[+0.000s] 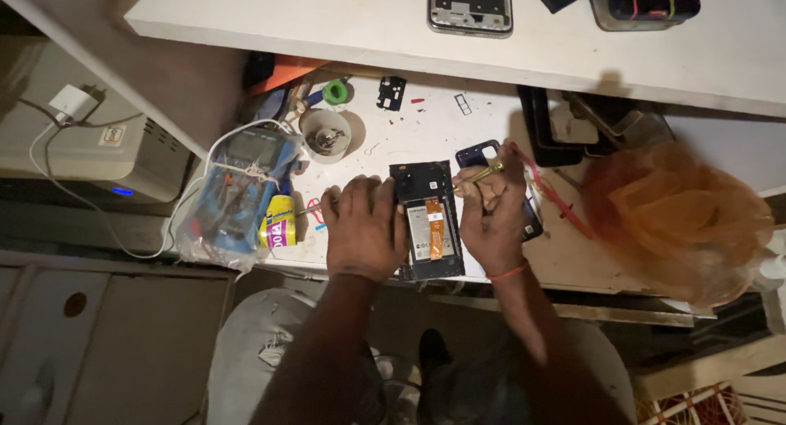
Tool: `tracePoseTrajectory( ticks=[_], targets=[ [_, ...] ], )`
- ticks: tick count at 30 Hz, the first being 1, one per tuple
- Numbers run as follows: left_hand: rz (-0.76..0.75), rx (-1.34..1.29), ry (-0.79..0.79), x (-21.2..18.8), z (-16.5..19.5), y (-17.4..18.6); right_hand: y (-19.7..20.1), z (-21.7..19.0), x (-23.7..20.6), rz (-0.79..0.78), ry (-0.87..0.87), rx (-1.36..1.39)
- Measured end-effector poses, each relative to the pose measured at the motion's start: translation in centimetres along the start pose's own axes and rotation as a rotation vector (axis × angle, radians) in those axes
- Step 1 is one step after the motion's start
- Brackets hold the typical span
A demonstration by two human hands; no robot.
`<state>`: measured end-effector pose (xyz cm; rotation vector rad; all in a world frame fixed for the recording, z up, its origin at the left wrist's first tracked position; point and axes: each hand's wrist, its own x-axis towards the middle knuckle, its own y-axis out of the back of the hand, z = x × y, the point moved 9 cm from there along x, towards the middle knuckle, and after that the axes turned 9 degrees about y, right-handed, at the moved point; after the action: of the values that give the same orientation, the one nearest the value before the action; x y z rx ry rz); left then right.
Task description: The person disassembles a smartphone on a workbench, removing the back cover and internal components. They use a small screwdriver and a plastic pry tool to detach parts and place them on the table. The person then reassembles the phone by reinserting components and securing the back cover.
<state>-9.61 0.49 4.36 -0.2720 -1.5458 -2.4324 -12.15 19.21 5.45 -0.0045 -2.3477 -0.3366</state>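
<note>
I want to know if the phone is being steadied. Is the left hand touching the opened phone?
Touching. In the head view the left hand lies against the left edge of the opened phone, with no gap showing between them.

I see both forearms reaching forward; my left hand (364, 228) lies palm-down, fingers curled, my right hand (491, 216) pinched closed.

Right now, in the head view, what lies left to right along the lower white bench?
Blue multimeter in clear plastic → yellow tube → left hand → opened black phone → right hand → orange plastic bag.
</note>
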Motion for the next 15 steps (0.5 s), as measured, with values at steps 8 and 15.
tracePoseTrajectory(
  ticks=[8,15],
  targets=[
    [-0.043,0.037,-0.016,0.1,0.0,-0.4,0.3,-0.6,1.3,-0.101,-0.062,-0.287],
    [-0.028,-0.007,-0.019,-0.1,0.2,0.3,0.7,-0.5,2.6,-0.173,-0.133,-0.401]
  ],
)
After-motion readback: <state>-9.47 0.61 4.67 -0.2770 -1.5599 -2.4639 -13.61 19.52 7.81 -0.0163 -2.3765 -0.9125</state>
